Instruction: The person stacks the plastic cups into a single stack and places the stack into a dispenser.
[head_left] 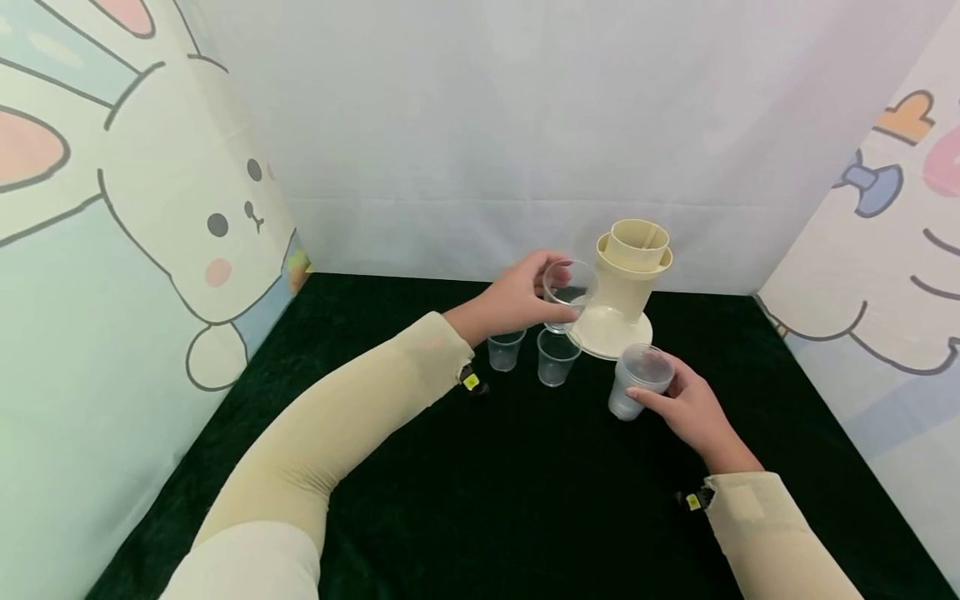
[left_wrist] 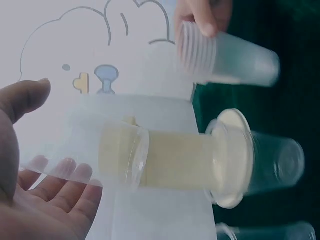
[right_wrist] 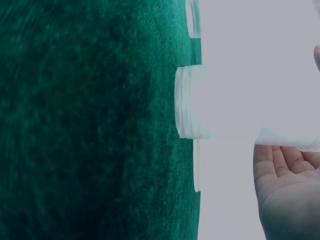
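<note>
My left hand (head_left: 525,293) holds a clear plastic cup (head_left: 576,283) above the dark green cloth, thumb on the near side and fingers on the far side. Below it, one clear cup (head_left: 558,360) stands upright, and a second cup (head_left: 505,353) is beside it, partly hidden by the left wrist. To the right, my right hand (head_left: 693,412) grips a stack of nested clear cups (head_left: 632,392), tilted slightly. The left wrist view shows the several rims of this stack (left_wrist: 245,60). In the right wrist view the stack's lower end (right_wrist: 190,102) is washed out by glare.
Behind the cups stands a cream plastic holder (head_left: 628,292) with a round base and a tube-shaped top, close to the left hand's cup. A white cloth wall (head_left: 480,150) rises at the back edge. Printed panels with cartoon figures (head_left: 187,200) flank both sides.
</note>
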